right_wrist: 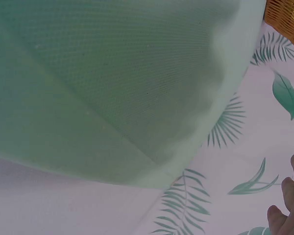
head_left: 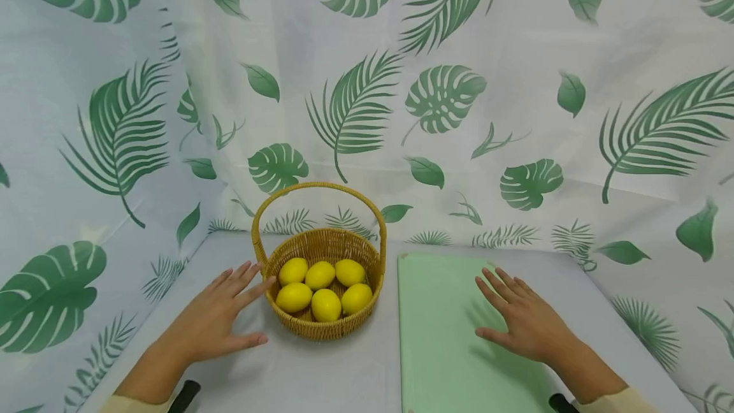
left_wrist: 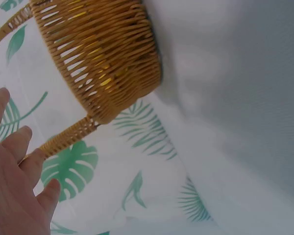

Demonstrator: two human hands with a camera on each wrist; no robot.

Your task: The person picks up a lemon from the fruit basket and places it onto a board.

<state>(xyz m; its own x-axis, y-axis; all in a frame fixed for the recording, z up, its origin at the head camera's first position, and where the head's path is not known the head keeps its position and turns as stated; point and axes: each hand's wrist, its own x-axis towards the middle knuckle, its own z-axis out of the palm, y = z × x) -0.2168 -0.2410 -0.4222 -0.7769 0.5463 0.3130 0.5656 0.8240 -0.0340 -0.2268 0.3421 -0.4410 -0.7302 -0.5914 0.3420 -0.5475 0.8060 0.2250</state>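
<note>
A round wicker basket [head_left: 321,330] with a tall arched handle stands left of centre on the table. Inside it lie several yellow lemons [head_left: 326,305]. My left hand [head_left: 215,314] hovers at the basket's left side, fingers spread, holding nothing; whether a fingertip touches the rim I cannot tell. The left wrist view shows the basket's woven side [left_wrist: 103,58] beyond the fingers. Over a pale green board [head_left: 441,336] on the right, my right hand [head_left: 527,320] is held with straight, spread fingers and nothing in it. Its shadow falls on the board.
The white table [head_left: 338,375] extends beneath the basket and board. A white curtain with green leaf prints [head_left: 367,107] hangs behind and along both sides. Dark straps [head_left: 185,395] show at both wrists.
</note>
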